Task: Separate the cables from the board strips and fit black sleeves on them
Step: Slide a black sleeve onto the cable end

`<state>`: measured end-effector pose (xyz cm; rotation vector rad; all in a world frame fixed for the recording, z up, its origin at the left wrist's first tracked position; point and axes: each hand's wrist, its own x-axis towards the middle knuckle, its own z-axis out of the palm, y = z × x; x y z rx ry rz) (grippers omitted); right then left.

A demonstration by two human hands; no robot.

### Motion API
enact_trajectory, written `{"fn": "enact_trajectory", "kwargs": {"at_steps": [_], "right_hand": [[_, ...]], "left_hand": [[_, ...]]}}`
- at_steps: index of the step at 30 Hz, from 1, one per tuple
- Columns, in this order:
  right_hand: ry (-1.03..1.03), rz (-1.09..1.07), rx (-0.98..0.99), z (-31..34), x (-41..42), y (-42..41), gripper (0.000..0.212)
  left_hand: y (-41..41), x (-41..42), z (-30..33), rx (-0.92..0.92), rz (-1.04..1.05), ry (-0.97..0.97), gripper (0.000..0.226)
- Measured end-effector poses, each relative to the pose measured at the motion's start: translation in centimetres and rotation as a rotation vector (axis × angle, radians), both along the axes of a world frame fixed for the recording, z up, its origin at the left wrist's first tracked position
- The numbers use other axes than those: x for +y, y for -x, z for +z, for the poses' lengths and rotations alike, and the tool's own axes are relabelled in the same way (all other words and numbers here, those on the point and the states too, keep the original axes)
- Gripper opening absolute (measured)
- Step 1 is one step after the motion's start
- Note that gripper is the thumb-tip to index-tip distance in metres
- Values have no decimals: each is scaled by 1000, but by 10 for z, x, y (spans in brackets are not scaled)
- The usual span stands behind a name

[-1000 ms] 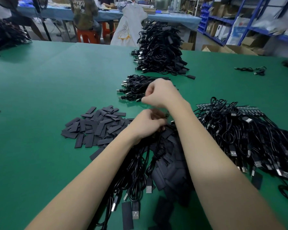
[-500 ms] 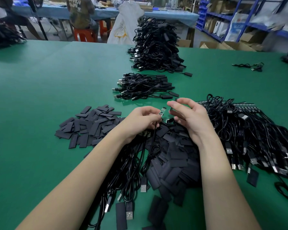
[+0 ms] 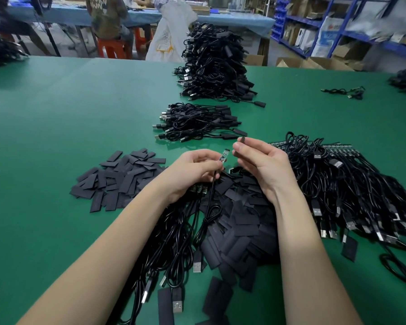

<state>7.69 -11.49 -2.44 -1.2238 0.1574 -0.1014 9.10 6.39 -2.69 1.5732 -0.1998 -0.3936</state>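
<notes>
Now | left hand [image 3: 192, 171] pinches cable board [image 3: 224, 156] (small, green) | right hand [image 3: 259, 161] pinches black sleeve [image 3: 242, 140]

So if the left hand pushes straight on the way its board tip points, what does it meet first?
Probably the black sleeve pinched in the right hand; the left hand aims the small board at it, though depth is unclear.

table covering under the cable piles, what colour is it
Plain dark green table covering, with no pattern, seen in the head view, the only one given.
</notes>
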Motion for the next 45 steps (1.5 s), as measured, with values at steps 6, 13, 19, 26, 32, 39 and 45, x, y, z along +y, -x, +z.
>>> {"fn": "enact_trajectory", "kwargs": {"at_steps": [6, 13, 19, 26, 32, 39, 45], "right_hand": [[9, -28, 2, 0, -1, -3, 22], [-154, -55, -13, 3, 2, -7, 18], [-178, 8, -28, 5, 9, -6, 15], [-216, 42, -40, 6, 9, -4, 12], [-194, 60, -52, 8, 9, -3, 15], [-177, 173, -47, 7, 3, 1, 18], [-150, 233, -44, 7, 6, 4, 16]], "left_hand": [[-1, 0, 1, 2, -8, 7, 19], [-2, 1, 2, 31, -20, 97, 16], [-1, 5, 3, 19, -63, 101, 14], [-1, 7, 4, 31, -72, 127, 14], [-1, 9, 4, 35, -92, 141, 15], [-1, 11, 4, 17, -123, 136, 16], [-2, 11, 5, 55, -103, 191, 11]]}}
